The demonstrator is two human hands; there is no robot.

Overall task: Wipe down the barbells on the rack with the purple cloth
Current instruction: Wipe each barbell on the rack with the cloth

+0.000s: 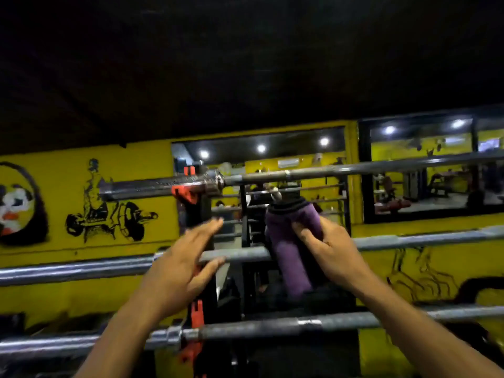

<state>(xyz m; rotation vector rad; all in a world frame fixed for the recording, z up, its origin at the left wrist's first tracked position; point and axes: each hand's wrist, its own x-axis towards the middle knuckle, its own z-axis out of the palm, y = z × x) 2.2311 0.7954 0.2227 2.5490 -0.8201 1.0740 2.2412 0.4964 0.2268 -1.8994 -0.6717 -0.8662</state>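
barbells lie level across a black rack (203, 214) with orange hooks (197, 313), one above the other, all seen in the head view. top barbell (354, 169) runs at about the height of the wall mirrors. middle barbell (81, 268) crosses the picture behind both hands. bottom barbell (272, 324) is nearest, passing in front of both forearms, with a shiny collar on its left part.

purple cloth (290, 246) hangs in a long fold just right of the rack upright, draped over the middle barbell so that it hides that stretch of the bar; its lower end drops toward the bottom barbell. a dark band runs along the cloth's upper edge.

right hand (330, 246) holds the cloth near its top, thumb and fingers pinching the fabric from the right side. left hand (181, 266) is spread, fingers straight and apart, gripping nothing; its fingertips reach toward the rack upright, and the thumb lies by the middle barbell, though whether it touches the bar is hard to tell.

behind the rack is a yellow wall (68, 214) with black painted drawings, and two mirrors (420, 170) showing ceiling lights and gym machines. the picture is a little blurred.
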